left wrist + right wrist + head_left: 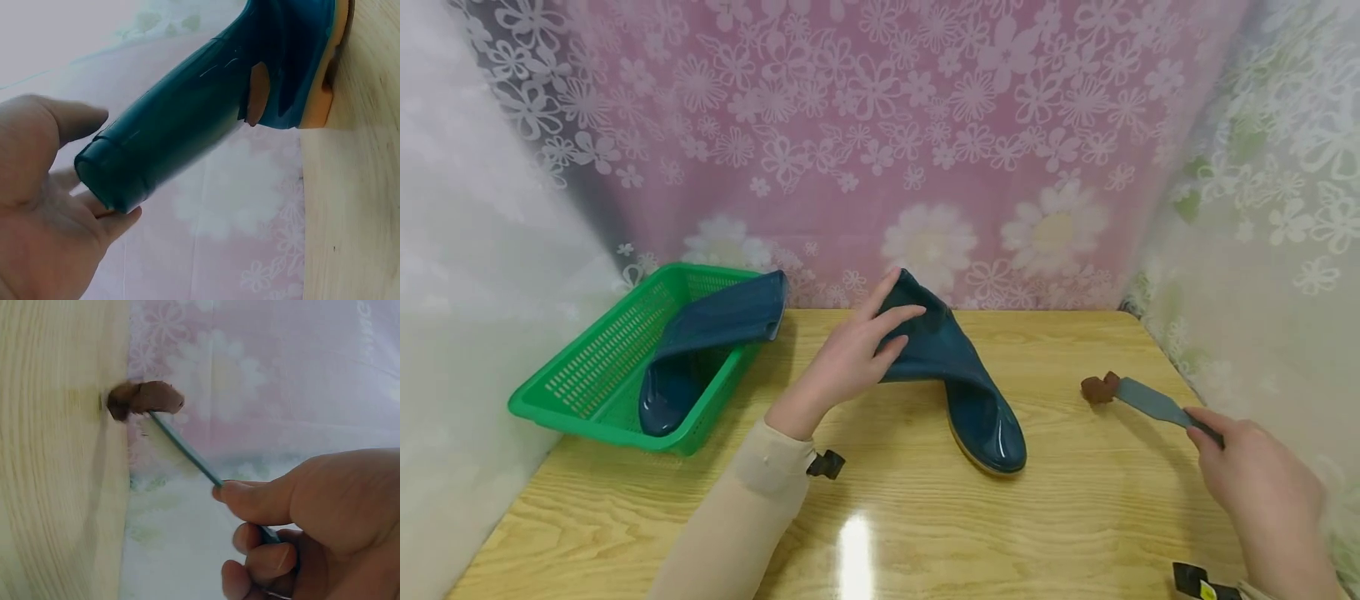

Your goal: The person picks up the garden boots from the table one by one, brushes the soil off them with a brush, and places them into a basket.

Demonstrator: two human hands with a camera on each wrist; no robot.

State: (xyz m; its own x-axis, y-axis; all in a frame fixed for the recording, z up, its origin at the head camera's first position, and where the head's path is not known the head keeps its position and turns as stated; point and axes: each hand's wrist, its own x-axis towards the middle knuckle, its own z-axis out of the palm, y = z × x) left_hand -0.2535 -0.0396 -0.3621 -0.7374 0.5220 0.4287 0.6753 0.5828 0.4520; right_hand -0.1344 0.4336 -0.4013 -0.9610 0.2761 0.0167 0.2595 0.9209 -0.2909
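A dark blue-green rubber boot (958,367) stands on the table, its shaft leaning left and its toe toward me. Around the boot's top is my left hand (850,358), fingers loosely extended near the rim; firm contact cannot be made out. In the left wrist view, a brown patch (259,94) shows on the boot near the ankle. My right hand (1262,475) holds a flat grey-green scraper (1152,401) by its handle. Stuck to the scraper's far end is a brown lump (1099,388), raised above the table at the right.
At the left, a green plastic basket (595,429) holds a second blue boot (722,312), whose shaft sticks out over the rim. The wooden table (925,533) ends at a pink flowered curtain (865,167), with pale sheets on both sides.
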